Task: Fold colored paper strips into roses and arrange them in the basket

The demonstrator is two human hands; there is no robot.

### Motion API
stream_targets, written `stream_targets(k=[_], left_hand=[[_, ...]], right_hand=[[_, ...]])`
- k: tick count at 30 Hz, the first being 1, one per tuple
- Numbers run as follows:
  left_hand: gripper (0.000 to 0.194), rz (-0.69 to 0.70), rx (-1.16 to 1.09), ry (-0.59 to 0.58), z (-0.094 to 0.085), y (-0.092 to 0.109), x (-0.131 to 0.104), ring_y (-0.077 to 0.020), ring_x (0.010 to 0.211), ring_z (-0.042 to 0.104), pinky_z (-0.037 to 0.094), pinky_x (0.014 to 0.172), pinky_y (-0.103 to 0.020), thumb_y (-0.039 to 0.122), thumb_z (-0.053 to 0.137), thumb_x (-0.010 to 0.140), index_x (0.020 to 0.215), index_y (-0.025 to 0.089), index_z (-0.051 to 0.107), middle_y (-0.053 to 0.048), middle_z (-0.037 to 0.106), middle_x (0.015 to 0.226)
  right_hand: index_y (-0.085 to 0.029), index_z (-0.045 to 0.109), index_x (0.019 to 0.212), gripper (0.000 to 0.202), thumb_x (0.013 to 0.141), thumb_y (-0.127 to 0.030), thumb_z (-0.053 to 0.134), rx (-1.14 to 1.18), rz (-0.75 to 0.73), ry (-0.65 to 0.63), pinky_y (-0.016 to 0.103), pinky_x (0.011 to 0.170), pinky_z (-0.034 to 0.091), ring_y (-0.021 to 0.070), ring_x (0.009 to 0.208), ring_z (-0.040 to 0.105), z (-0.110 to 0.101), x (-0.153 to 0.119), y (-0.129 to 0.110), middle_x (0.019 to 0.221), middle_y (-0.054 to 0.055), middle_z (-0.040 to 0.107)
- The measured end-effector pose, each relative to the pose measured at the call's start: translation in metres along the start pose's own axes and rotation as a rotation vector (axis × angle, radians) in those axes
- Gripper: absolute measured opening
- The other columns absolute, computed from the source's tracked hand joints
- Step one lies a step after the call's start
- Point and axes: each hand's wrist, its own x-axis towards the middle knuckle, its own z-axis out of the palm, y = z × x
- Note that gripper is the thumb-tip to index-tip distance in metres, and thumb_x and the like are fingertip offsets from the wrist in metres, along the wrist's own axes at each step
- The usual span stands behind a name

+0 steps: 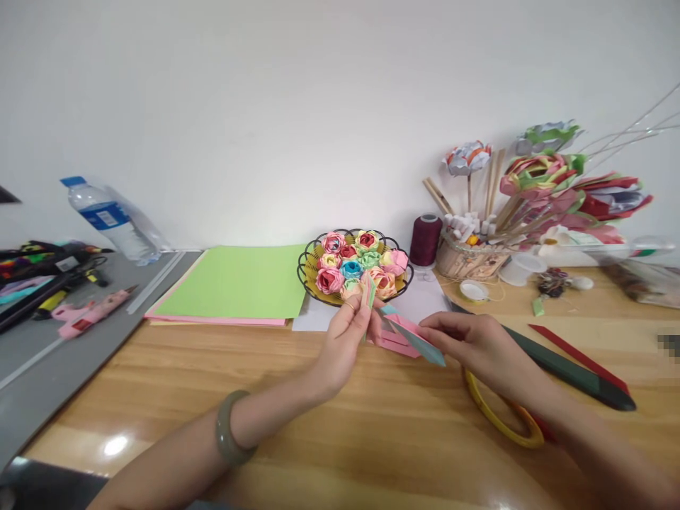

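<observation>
My left hand (348, 329) pinches a small stack of folded paper (367, 294), pale yellow, pink and green at its edges. My right hand (467, 336) grips folded pink and blue-grey paper (419, 340) between thumb and fingers, close beside the left fingertips. Below it a pink paper piece (396, 344) shows, partly hidden. Just behind the hands stands a dark-rimmed basket (304, 273) of rolled paper flowers (350, 268). Scissors with a yellow handle (504, 418) lie under my right hand and forearm, their blades mostly covered.
Green and pink paper sheets (249, 283) lie left of the basket. Behind on the right are a maroon thread spool (426, 241) and a pot (470, 261) of sticks and paper flowers. A dark green cutter-like tool (574, 372) lies right. A glue gun (93, 315) and bottle (111, 219) are left.
</observation>
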Motion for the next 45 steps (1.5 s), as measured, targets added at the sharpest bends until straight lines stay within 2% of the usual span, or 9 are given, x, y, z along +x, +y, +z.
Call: stream_targets(k=[3,7,16,24,29,35,38,41,45], left_hand=[[0.023,0.009,-0.020,0.037,0.003,0.002,-0.003,-0.0108,0.059,0.045,0.037,0.063,-0.025,0.037,0.043,0.089,0.088,0.016,0.052,0.002,0.049,0.061],[0.021,0.015,-0.025,0.107,0.003,0.003,-0.004,-0.0099,0.057,0.045,0.035,0.061,-0.024,0.035,0.042,0.089,0.088,0.016,0.051,0.003,0.049,0.061],[0.025,-0.051,-0.073,0.131,0.008,-0.001,-0.007,-0.0163,0.083,0.054,0.040,0.072,-0.027,0.038,0.047,0.086,0.092,0.016,0.059,-0.006,0.061,0.093],[0.032,-0.193,-0.199,0.074,0.021,-0.010,-0.019,-0.0189,0.096,0.054,0.042,0.081,-0.031,0.041,0.051,0.084,0.105,0.018,0.058,-0.007,0.061,0.103],[0.029,-0.167,-0.134,0.130,0.019,-0.011,-0.019,-0.0176,0.090,0.056,0.043,0.081,-0.031,0.041,0.050,0.084,0.098,0.017,0.058,-0.007,0.062,0.097],[0.023,-0.103,-0.136,0.273,0.017,-0.008,-0.017,-0.0161,0.080,0.059,0.045,0.080,-0.032,0.038,0.051,0.084,0.092,0.017,0.054,-0.004,0.062,0.081],[0.023,-0.080,-0.131,0.314,0.016,-0.010,-0.018,-0.0150,0.077,0.058,0.045,0.076,-0.030,0.039,0.049,0.085,0.093,0.018,0.055,-0.002,0.060,0.077],[0.025,-0.073,-0.115,0.340,0.014,-0.014,-0.019,-0.0148,0.079,0.058,0.044,0.077,-0.029,0.039,0.048,0.085,0.097,0.019,0.055,-0.002,0.061,0.080],[0.025,-0.073,-0.088,0.351,0.012,-0.017,-0.019,-0.0146,0.084,0.057,0.043,0.079,-0.029,0.039,0.046,0.087,0.100,0.019,0.055,-0.003,0.062,0.086]], right_hand=[[-0.020,0.066,0.074,0.031,0.085,-0.040,0.045,-0.065,-0.035,-0.095,0.024,0.057,0.039,0.0146,0.063,0.054,-0.002,0.001,0.003,0.069,0.001,0.063],[-0.020,0.066,0.067,0.031,0.084,-0.037,0.047,-0.159,-0.151,-0.055,0.026,0.060,0.039,0.0145,0.065,0.054,-0.004,0.003,0.006,0.075,0.003,0.061],[-0.017,0.064,0.071,0.036,0.072,-0.053,0.059,0.534,0.098,0.029,0.025,0.050,0.041,0.0121,0.051,0.050,0.006,0.000,-0.008,0.058,0.001,0.060],[-0.017,0.062,0.065,0.033,0.071,-0.049,0.061,0.541,0.082,0.077,0.023,0.050,0.040,0.0105,0.051,0.048,0.031,-0.005,-0.027,0.057,-0.001,0.060],[-0.018,0.062,0.067,0.033,0.079,-0.048,0.052,0.335,0.046,0.240,0.024,0.052,0.041,0.0132,0.055,0.053,0.016,0.001,-0.008,0.061,0.001,0.062],[-0.021,0.066,0.075,0.022,0.080,-0.034,0.049,-0.504,0.170,0.307,0.027,0.048,0.032,0.0191,0.057,0.057,-0.002,0.012,0.021,0.069,0.004,0.067],[-0.021,0.065,0.087,0.024,0.084,-0.035,0.046,-0.539,0.070,0.318,0.028,0.052,0.035,0.0208,0.069,0.060,0.011,0.011,0.019,0.087,0.007,0.067],[-0.021,0.064,0.085,0.022,0.086,-0.033,0.045,-0.520,-0.099,0.176,0.027,0.056,0.038,0.0183,0.070,0.061,0.028,0.008,0.014,0.088,0.006,0.065],[-0.021,0.064,0.080,0.018,0.084,-0.024,0.046,-0.454,-0.150,0.057,0.025,0.058,0.040,0.0172,0.072,0.061,0.032,0.007,0.012,0.083,0.004,0.065]])
